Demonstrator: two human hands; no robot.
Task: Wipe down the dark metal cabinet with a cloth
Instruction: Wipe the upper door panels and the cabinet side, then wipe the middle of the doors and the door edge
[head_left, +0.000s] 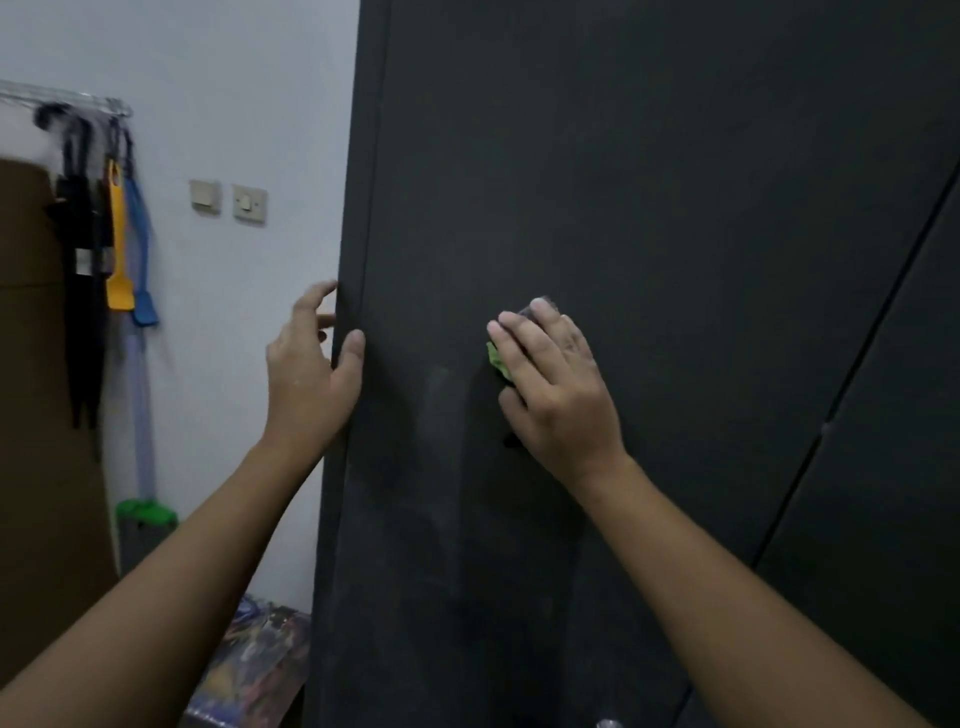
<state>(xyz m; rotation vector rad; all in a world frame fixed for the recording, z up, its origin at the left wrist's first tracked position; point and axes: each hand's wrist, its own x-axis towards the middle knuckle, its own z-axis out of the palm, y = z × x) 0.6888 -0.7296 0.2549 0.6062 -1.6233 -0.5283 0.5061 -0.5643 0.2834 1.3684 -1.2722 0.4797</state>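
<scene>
The dark metal cabinet (675, 208) fills the middle and right of the view, and its matte front shows pale dusty smears low down. My right hand (558, 389) lies flat on the front with straight fingers and presses a green cloth (496, 359) against it. Only a small green corner of the cloth shows beside the index finger. My left hand (311, 369) straddles the cabinet's left corner edge. Its thumb rests on the front face and its loosely spread fingers reach along the side.
A white wall (234, 78) with two switches (249, 203) stands to the left. Yellow (117, 239) and blue (141, 244) tools and black straps hang from a rack. A brown panel (31, 364) stands at far left, and a patterned item (260, 660) lies on the floor.
</scene>
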